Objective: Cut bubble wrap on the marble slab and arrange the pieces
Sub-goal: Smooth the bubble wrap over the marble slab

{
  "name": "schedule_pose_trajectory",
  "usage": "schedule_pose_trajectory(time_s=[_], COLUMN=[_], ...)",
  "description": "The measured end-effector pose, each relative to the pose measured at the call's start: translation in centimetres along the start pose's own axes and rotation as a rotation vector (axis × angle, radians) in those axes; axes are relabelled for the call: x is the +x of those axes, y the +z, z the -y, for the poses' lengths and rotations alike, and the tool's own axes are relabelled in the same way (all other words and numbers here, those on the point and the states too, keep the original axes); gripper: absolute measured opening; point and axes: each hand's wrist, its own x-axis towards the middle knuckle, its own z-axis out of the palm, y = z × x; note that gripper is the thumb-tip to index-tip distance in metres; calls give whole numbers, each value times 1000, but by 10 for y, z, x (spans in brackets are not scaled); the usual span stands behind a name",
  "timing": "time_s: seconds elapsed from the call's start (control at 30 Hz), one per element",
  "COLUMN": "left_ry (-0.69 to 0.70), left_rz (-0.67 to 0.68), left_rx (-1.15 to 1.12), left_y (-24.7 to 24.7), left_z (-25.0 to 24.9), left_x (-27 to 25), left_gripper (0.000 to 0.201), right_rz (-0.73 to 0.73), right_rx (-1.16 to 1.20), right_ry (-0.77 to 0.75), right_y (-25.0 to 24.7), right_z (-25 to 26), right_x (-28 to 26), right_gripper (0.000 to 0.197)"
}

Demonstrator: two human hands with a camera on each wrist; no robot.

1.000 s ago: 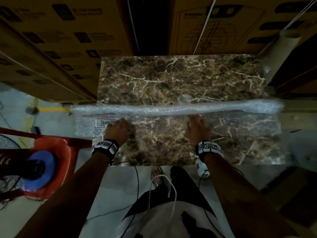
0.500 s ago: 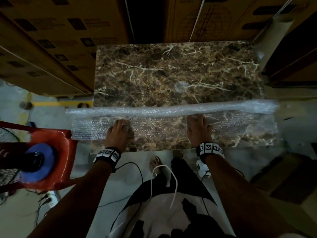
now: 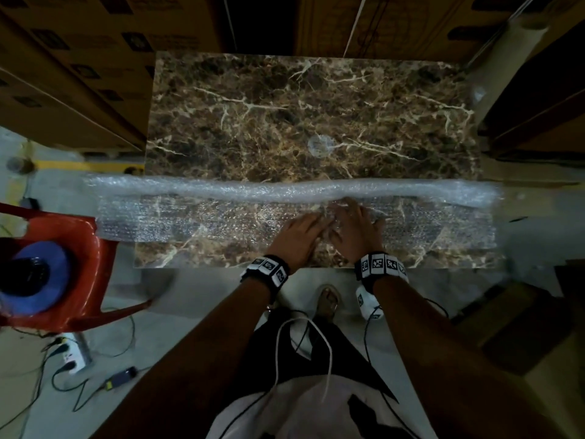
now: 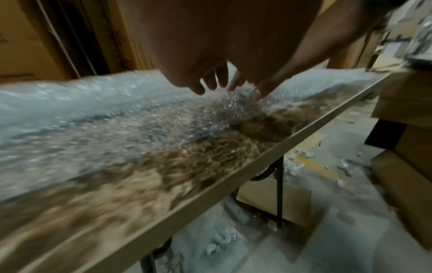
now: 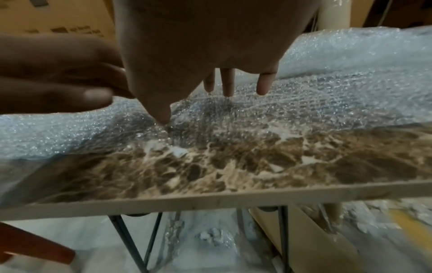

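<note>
A brown veined marble slab (image 3: 285,99) carries a long roll of bubble wrap (image 3: 221,190) laid across it from left to right. A flat unrolled sheet (image 3: 177,220) runs from the roll toward the slab's near edge. My left hand (image 3: 300,231) and right hand (image 3: 354,221) lie side by side on the middle of that sheet. In the right wrist view the right fingers (image 5: 228,83) are straight and spread, tips down on the wrap (image 5: 304,110), and the left hand (image 5: 60,79) lies stretched beside them. The left wrist view is blurred, with the left fingers (image 4: 211,81) just above the wrap (image 4: 105,114).
A red plastic chair (image 3: 79,245) holding a blue round object stands at the left. Cardboard boxes (image 3: 79,58) line the back, and a cardboard tube (image 3: 509,55) leans at the right. Cables and a power strip (image 3: 74,356) lie on the floor. Wrap scraps (image 5: 212,238) lie under the table.
My left hand has slid right along the sheet and now lies next to the right hand. The right hand has stayed in about the same spot.
</note>
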Motion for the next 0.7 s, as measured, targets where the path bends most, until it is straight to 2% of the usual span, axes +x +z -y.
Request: schedule_pose_trajectory(time_s=[0.1, 0.2, 0.27, 0.53, 0.63, 0.7], left_ry=[-66, -204, -272, -220, -210, -211], left_rz=[-28, -87, -130, -158, -163, -167], left_rx=[21, 7, 17, 218, 242, 244], left_y=[10, 22, 32, 52, 51, 51], left_z=[-6, -11, -14, -13, -14, -15], left_x=[19, 31, 33, 31, 30, 30], left_gripper=[49, 42, 47, 61, 61, 61], right_rz=[-35, -122, -161, -355, -349, -318], right_rx=[10, 39, 17, -103, -147, -162], right_ry=[-47, -83, -111, -132, -122, -105], right_y=[2, 3, 3, -10, -22, -30], right_z=[-8, -14, -17, -15, -12, -10], right_x=[3, 7, 13, 59, 82, 98], right_gripper=[55, 46, 43, 37, 42, 53])
